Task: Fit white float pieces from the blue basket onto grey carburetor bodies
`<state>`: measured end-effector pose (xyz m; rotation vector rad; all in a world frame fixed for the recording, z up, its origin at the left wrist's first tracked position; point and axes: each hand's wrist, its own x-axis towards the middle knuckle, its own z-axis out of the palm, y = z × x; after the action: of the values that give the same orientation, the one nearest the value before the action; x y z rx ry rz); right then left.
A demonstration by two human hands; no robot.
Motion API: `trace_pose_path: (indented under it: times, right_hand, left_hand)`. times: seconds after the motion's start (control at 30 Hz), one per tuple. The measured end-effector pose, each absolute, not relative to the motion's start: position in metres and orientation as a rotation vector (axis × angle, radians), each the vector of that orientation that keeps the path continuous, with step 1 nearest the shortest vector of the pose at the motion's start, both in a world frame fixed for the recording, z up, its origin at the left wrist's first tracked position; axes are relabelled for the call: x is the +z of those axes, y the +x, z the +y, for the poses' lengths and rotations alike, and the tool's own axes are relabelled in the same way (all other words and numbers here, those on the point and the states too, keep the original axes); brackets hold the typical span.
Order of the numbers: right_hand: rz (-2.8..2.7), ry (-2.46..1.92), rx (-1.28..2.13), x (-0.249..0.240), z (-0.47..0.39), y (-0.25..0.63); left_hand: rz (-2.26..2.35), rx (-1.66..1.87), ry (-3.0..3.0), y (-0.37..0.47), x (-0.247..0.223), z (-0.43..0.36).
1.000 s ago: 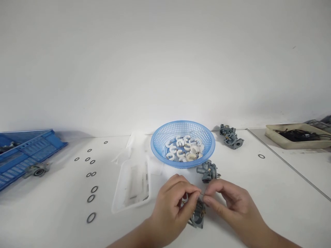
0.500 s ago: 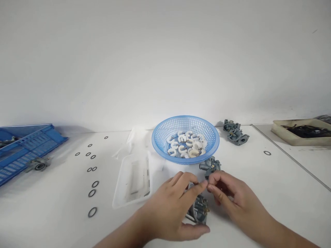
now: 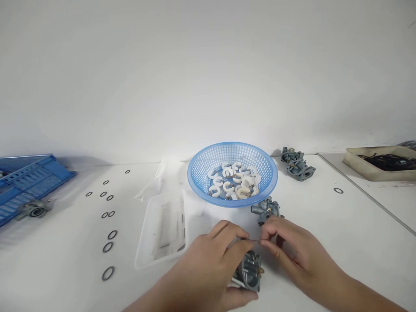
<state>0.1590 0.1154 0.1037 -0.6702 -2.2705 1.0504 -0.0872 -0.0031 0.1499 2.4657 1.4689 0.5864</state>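
We note grey metal carburetor in front of blue perforated plastic basket, against left hand. Left and right hand narrowly pinch thin dark pin, apparently unseated. White U-shaped pieces lie loose inside basket.

One plain wall, off-white, spanned the far side, shaded grey above and brighter low near its middle. One white bench, smooth-topped, met its foot; on the right, a narrow grey strip ran slantwise across the surface. Lighting: soft, uneven.
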Motion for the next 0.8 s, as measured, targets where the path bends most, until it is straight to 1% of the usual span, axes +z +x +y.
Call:
trace_pose_path:
  times: [0.17, 0.33, 0.43, 0.57, 0.8]
  right_hand:
    - [-2.192, -0.610, 1.092, 0.105, 0.115, 0.158]
    - [-2.098, -0.693, 1.255, 0.112, 0.118, 0.158]
    - [-2.062, -0.689, 1.357, 0.112, 0.118, 0.159]
    - [-2.035, -0.647, 1.460, 0.108, 0.115, 0.160]
    - [-2.077, -0.656, 1.438, 0.109, 0.109, 0.157]
  left_hand:
    - [1.434, 0.795, 2.275, -0.089, 0.141, -0.003]
    - [1.367, 1.011, 1.850, -0.082, 0.129, 0.001]
    - [1.309, 1.063, 1.692, -0.082, 0.120, 0.006]
    - [1.251, 1.110, 1.755, -0.086, 0.115, 0.012]
    - [1.361, 1.060, 1.525, -0.081, 0.123, 0.009]
